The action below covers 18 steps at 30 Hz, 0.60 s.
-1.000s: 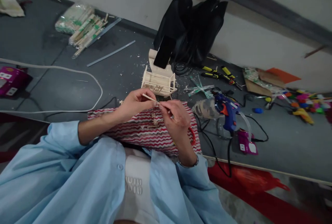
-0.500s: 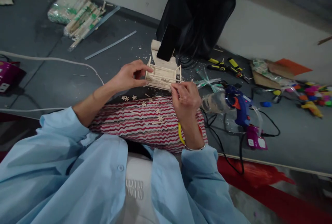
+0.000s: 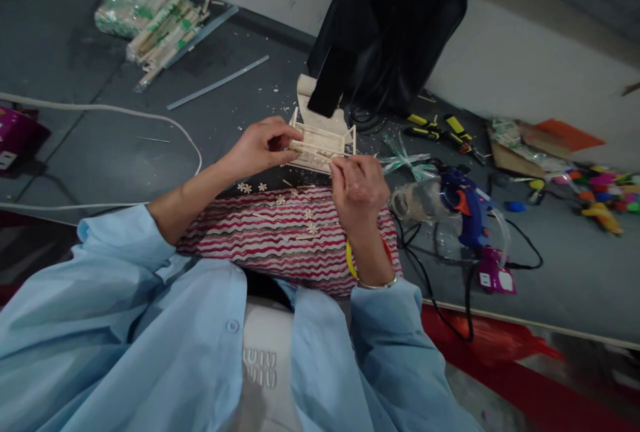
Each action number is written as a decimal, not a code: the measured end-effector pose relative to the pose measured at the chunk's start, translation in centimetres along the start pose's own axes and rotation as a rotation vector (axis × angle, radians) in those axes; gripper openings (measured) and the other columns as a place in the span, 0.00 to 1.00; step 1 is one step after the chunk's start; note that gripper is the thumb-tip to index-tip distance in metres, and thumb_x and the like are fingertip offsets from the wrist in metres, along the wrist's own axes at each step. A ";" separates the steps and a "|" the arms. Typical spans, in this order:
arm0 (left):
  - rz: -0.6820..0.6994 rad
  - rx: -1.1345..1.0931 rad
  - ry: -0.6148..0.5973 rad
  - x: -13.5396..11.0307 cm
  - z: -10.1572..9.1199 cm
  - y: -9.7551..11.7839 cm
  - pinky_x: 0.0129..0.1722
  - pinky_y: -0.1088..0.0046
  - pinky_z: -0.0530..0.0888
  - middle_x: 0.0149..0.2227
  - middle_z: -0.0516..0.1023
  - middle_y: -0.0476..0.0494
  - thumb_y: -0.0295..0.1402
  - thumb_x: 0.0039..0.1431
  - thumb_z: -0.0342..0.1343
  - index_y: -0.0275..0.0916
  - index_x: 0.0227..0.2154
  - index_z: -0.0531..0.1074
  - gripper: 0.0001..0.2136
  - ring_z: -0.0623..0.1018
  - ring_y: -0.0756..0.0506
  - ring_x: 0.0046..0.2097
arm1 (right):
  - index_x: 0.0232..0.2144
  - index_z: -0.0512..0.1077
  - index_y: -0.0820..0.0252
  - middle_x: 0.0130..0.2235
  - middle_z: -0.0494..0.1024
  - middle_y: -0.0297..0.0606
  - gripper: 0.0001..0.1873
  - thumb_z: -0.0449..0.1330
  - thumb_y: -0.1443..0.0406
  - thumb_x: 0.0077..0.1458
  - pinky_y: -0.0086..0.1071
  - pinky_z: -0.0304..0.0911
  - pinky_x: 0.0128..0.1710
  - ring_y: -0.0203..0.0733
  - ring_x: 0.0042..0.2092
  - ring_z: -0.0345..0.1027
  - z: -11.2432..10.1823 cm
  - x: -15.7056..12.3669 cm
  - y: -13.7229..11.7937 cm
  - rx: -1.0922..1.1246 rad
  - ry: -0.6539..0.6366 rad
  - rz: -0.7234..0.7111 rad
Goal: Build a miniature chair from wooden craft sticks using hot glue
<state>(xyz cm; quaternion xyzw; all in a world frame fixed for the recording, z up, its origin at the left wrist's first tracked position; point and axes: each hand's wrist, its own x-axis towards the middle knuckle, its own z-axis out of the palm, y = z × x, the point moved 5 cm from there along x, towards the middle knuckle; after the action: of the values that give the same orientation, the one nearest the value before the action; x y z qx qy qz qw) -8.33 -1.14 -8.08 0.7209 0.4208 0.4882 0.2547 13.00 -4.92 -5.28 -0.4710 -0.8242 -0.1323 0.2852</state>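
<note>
A small box-like frame of pale wooden sticks (image 3: 323, 140) sits on the dark worktop in front of me. My left hand (image 3: 263, 143) holds its left end, thumb at the front and fingers over the top. At the front edge, right of the middle, my right hand (image 3: 359, 185) is closed in a pinch. What lies between those fingertips is too small to make out. Several little pale flower-shaped pieces (image 3: 313, 228) and thin sticks lie on the red-and-white wavy-striped cloth (image 3: 280, 252) below my hands.
Behind the frame, a phone (image 3: 327, 85) leans by a black bag (image 3: 380, 32). To the right are a blue glue gun (image 3: 465, 205), a clear plastic bottle (image 3: 417, 199), yellow-black pliers (image 3: 430, 127) and cables. Bagged sticks (image 3: 163, 32) and a glue stick (image 3: 217, 83) lie left.
The view has shifted a little. My right fingertips have moved slightly left along the frame's front edge. My left hand keeps its hold on the left end.
</note>
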 end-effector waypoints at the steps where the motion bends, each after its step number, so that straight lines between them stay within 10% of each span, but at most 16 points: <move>1: 0.002 0.004 0.003 0.0 0.0 0.0 0.32 0.78 0.67 0.30 0.72 0.51 0.30 0.52 0.66 0.39 0.40 0.82 0.11 0.69 0.54 0.30 | 0.43 0.80 0.56 0.39 0.78 0.41 0.13 0.55 0.62 0.70 0.34 0.65 0.45 0.43 0.44 0.71 0.0 0.0 0.0 -0.006 -0.006 0.004; 18: 0.048 -0.083 0.042 0.1 0.0 0.2 0.31 0.78 0.66 0.29 0.72 0.51 0.29 0.54 0.66 0.38 0.35 0.82 0.05 0.71 0.53 0.31 | 0.45 0.79 0.57 0.40 0.78 0.42 0.14 0.54 0.62 0.71 0.35 0.67 0.46 0.43 0.44 0.71 0.3 0.2 -0.5 -0.015 0.000 -0.031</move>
<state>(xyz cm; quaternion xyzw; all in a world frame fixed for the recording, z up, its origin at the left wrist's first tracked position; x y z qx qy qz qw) -8.21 -1.19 -7.92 0.7091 0.3883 0.5262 0.2637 12.34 -4.90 -5.39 -0.4603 -0.8305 -0.1430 0.2793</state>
